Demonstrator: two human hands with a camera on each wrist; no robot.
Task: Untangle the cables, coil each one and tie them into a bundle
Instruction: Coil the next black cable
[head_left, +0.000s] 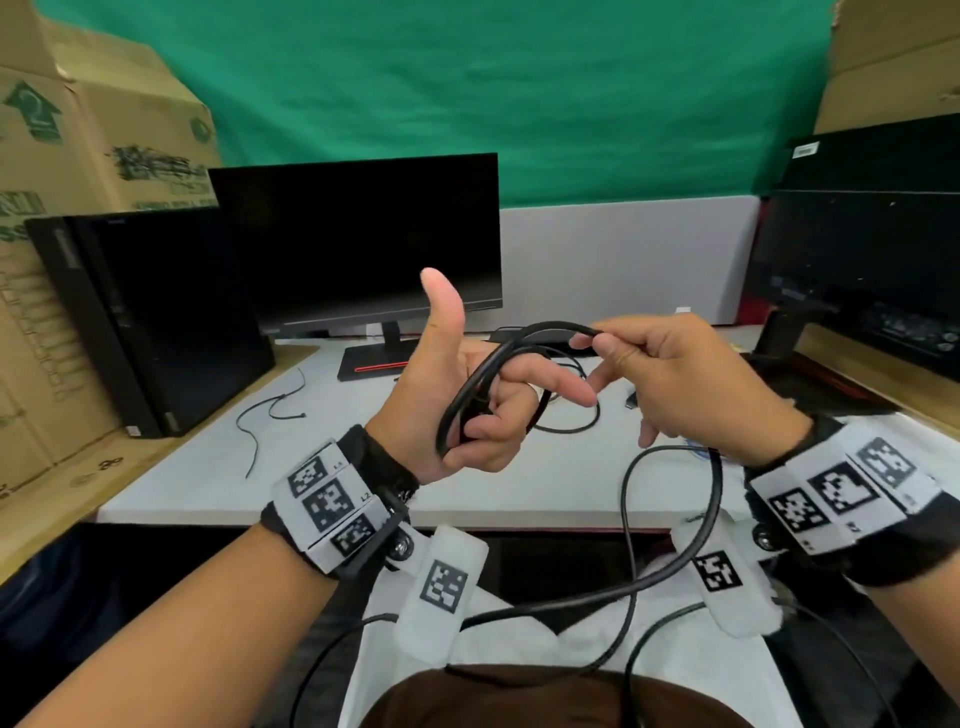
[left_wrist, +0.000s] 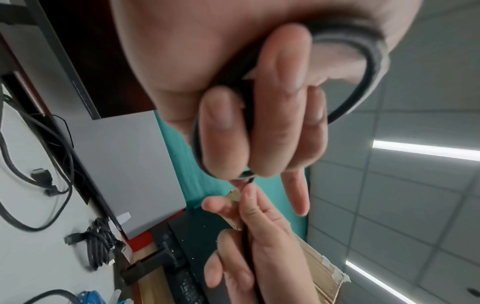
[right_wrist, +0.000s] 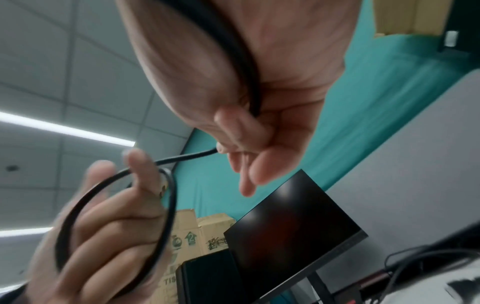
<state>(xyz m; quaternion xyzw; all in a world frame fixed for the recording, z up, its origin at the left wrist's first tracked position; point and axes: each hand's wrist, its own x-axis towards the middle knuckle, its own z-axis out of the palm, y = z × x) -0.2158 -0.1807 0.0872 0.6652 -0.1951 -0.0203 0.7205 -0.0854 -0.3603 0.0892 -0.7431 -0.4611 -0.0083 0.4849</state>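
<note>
Nearest you, the slack of the black cable (head_left: 631, 525) hangs in loose curves over your lap, below the table (head_left: 363, 483) edge. Only the head view shows this. Your left hand (head_left: 457, 400) is raised palm-up above the table's near edge, thumb straight up, index finger stretched toward the right, the lower fingers curled round a loop of that cable. Your left wrist view adds what the head view hides: those curled fingers (left_wrist: 223, 131) clamp the cable against the palm. Your right hand (head_left: 675, 384) pinches the same cable between thumb and forefinger, just beside the left index fingertip; the right wrist view shows the cable (right_wrist: 233, 51) running across that palm. Farther off on the table lie thin cable ties (head_left: 270, 410). The left wrist view alone shows a coiled bundle (left_wrist: 98, 244). Behind stands a dark monitor (head_left: 358, 239), with cardboard boxes (head_left: 78, 156) at far left.
</note>
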